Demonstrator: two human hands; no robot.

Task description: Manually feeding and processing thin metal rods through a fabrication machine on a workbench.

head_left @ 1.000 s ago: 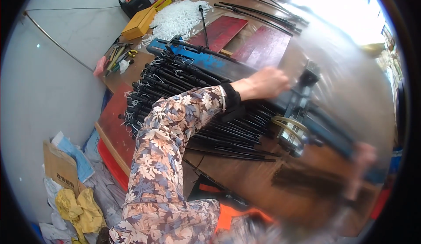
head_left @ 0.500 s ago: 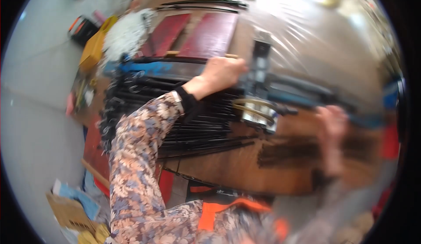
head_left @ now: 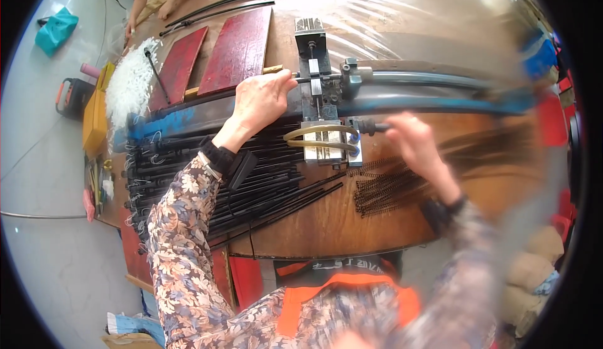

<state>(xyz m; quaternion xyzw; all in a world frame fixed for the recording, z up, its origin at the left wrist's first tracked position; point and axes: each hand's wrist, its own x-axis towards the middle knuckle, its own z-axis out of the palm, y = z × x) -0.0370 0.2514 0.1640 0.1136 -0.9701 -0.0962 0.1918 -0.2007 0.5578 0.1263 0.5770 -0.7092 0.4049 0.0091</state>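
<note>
My left hand (head_left: 264, 101) is closed in a pinch just left of a metal clamping fixture (head_left: 323, 101). Between its fingertips is the end of a thin black rod (head_left: 306, 80), which runs across the fixture's middle. My right hand (head_left: 411, 139), blurred by motion, has its curled fingers at the tip of a black lever (head_left: 372, 127) on the fixture's right side. Whether they grip it cannot be made out. Two yellowish hoses (head_left: 317, 137) loop over the fixture's near block. Below my left wrist lies a thick bundle of black rods (head_left: 264, 189).
Thin dark springs (head_left: 389, 192) lie right of the fixture. A blue-grey rail (head_left: 440, 104) crosses the table. Beyond are red boards (head_left: 239, 51) and a heap of white strips (head_left: 132, 85). Another person's hands (head_left: 164, 11) are at the far left edge, near more black rods (head_left: 226, 7).
The view has shifted, so the fixture sits farther left in it. My right hand has moved in to the lever's tip from the right. My left hand stays closed beside the fixture.
</note>
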